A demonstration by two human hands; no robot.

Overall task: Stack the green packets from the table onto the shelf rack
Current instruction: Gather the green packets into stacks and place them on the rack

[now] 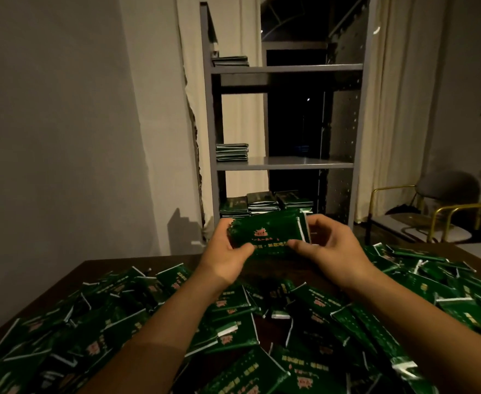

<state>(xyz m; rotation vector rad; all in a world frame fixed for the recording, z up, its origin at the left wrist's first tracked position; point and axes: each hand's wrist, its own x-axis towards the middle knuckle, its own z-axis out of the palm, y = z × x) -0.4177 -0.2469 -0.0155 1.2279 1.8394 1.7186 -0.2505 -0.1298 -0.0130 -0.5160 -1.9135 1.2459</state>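
Though dim, packets (267, 233) btwn hands.

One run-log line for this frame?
phase: carry | left hand + right hand: holding green packets | shelf rack: partly stocked | table: many left

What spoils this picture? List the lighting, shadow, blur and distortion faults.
Head view: dim, warm light; the window behind the rack is black. A hard stepped shadow falls on the left wall. Packets on the table smear at the lower edges. The wide lens bends the rack's posts. The packet held by the left hand and right hand is slightly soft, its print unreadable.
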